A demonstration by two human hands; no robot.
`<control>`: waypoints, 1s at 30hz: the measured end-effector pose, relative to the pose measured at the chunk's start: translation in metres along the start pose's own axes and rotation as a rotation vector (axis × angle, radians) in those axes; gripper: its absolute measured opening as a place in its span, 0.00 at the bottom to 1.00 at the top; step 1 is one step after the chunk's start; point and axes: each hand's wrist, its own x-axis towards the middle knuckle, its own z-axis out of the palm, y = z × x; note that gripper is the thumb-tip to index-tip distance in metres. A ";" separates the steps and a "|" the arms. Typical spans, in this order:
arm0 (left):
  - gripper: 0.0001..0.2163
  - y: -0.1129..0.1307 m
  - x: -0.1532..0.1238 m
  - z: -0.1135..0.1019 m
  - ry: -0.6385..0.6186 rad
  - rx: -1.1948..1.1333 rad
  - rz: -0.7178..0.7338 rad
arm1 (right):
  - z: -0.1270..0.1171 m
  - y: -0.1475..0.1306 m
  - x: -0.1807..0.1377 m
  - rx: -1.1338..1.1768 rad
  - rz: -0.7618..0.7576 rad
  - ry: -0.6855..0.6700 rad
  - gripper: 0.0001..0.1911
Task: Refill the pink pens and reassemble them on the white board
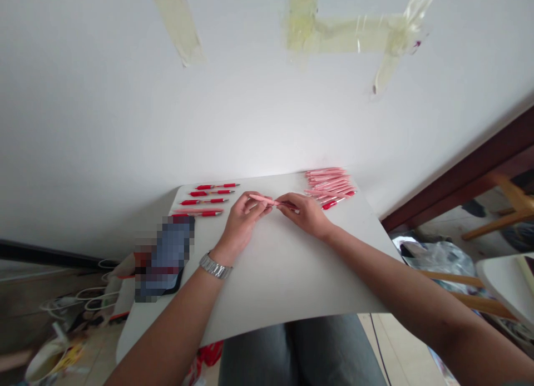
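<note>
Head view: the left hand point(242, 214), fingers nearly closed, pinched a slender pink stick-shaped piece point(262, 199) over the smooth white tabletop point(287, 275); the right hand point(309, 212) gripped its end, fingers bunched. Two-handed handling seemed underway; the next move likely called for steadiness.

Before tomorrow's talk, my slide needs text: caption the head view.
Left hand and right hand hold a slender pink item over a white table, red pens at left, pink pile at right.

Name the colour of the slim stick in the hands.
The slim stick is pink; it shows in the head view.
</note>
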 end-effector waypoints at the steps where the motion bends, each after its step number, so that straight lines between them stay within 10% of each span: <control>1: 0.13 0.000 0.000 0.000 0.003 0.002 0.002 | 0.000 0.000 0.000 0.000 -0.006 0.006 0.09; 20: 0.11 0.004 -0.001 0.004 -0.022 0.046 0.030 | 0.001 -0.001 0.000 0.140 0.169 0.068 0.13; 30: 0.10 0.002 0.002 -0.001 -0.003 0.011 0.016 | -0.006 -0.002 0.004 0.019 0.020 0.027 0.08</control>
